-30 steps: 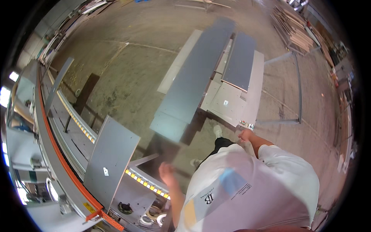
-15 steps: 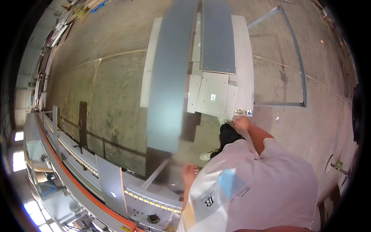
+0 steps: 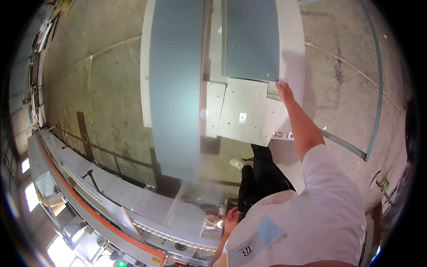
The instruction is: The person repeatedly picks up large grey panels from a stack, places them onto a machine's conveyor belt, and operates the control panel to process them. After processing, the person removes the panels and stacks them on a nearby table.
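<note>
At the near right corner of the shorter grey panel [image 3: 252,42], my right hand [image 3: 284,92] reaches out with its fingers stretched, the fingertips touching or just beside the corner. Small white panels [image 3: 242,109] with drilled holes lie stacked beyond my feet; the top one bears a label. To their left runs a long blue-grey panel [image 3: 175,84], lying lengthwise away from me. My left hand [image 3: 232,219] hangs low beside my thigh, fingers curled in, with nothing visible in it.
A long machine with an orange-red rail [image 3: 106,222] and a row of yellow rollers [image 3: 171,236] runs along the left and lower left. Under the stacks lies a pale board [image 3: 293,66]. A grey metal frame [image 3: 378,89] lies on the concrete floor to the right.
My right hand has moved forward from near my body to the shorter panel's corner. My left hand has dropped nearer to my thigh. My view has shifted closer to the panels.
</note>
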Demonstrator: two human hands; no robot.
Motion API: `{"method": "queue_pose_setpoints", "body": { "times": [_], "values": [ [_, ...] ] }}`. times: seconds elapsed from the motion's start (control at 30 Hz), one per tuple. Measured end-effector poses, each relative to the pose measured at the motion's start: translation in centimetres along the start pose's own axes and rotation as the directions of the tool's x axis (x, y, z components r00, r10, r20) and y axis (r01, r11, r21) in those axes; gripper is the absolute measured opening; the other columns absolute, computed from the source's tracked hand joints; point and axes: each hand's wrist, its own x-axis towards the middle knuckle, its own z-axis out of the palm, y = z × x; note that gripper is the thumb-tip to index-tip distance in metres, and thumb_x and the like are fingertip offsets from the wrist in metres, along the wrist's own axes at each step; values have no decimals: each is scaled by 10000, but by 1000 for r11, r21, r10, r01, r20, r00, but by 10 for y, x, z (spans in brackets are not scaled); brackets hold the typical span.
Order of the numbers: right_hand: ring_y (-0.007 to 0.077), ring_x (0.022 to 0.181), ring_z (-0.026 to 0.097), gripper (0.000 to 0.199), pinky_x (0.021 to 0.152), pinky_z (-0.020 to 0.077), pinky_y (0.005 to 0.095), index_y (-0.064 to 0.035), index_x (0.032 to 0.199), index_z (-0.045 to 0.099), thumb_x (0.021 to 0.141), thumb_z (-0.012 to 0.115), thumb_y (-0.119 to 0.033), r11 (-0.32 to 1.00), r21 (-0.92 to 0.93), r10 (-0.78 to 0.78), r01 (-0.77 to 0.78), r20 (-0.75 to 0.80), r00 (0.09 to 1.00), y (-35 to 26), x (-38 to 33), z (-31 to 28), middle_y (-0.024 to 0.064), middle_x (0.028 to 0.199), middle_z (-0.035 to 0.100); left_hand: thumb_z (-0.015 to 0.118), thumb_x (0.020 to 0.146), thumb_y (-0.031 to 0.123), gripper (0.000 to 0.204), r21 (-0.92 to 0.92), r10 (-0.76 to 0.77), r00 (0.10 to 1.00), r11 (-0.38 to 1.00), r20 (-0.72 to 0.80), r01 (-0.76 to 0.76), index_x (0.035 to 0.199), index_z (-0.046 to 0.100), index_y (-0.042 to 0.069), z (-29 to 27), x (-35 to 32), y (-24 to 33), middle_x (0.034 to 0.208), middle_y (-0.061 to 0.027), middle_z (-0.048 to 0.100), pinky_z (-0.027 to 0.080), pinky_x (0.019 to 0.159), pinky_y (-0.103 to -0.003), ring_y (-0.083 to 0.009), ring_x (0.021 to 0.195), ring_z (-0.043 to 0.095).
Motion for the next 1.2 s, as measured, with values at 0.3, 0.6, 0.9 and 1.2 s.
{"method": "queue_pose_setpoints", "body": {
  "times": [0.3,0.6,0.9,1.2],
  "values": [
    [254,1081,646,685,774,561,357,-55,1381,577,987,561,-615,612,475,524,-632,356,774,-18,80,14,85,1275,608,609,1015,222,342,181,-62,996,981,-59,72,1295,637,28,29,5,68,981,-77,757,551,812,-275,-118,875,697],
    [191,959,637,715,828,553,349,-43,1431,533,980,620,-591,580,551,311,-600,531,788,-3,42,9,71,1284,613,602,1024,223,330,198,-29,998,980,60,16,1306,629,53,35,34,102,989,-62,741,540,772,-283,-127,845,677],
    [167,846,651,576,782,570,351,-30,1332,578,1001,645,-497,717,469,19,-516,727,686,-72,-127,-68,81,1128,664,575,1049,287,349,-80,361,923,932,134,-353,1316,601,65,60,164,140,1085,-74,712,535,822,-312,-158,941,657],
    [263,1173,654,552,1008,535,401,-64,1489,480,1041,634,-347,605,246,-211,-757,967,146,-110,-300,-95,122,1379,599,586,1048,329,309,-393,380,910,821,-166,-415,1225,588,76,63,172,185,1143,-66,646,512,884,-396,-215,1020,625]
  ]
}}
